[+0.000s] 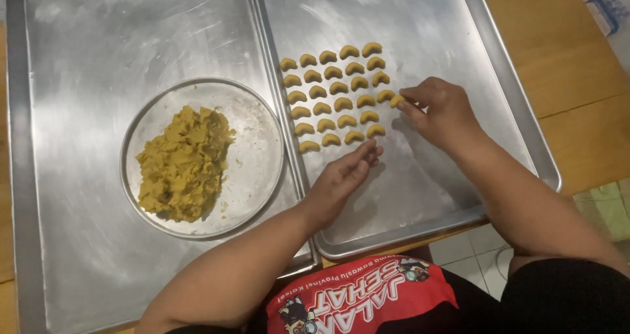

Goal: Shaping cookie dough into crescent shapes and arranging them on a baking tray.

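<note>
From the head camera, the right hand (pixel 438 109) pinches a small crescent of dough (pixel 396 100) between thumb and fingertips, setting it on the right baking tray (pixel 459 39) just beside the rows of shaped crescents (pixel 335 98). The left hand (pixel 342 180) rests on that tray, fingers loosely extended, holding nothing. A round dish (pixel 259 157) with a dough lump (pixel 184 163) sits on the left tray (pixel 79 58).

My right hand (pixel 438 109) covers most of the small dough piece (pixel 397 100), so I cannot tell its full shape. The left tray (pixel 59 176) is cut off by the left and near edges. My left hand (pixel 342 180) hides the tray surface under it.
</note>
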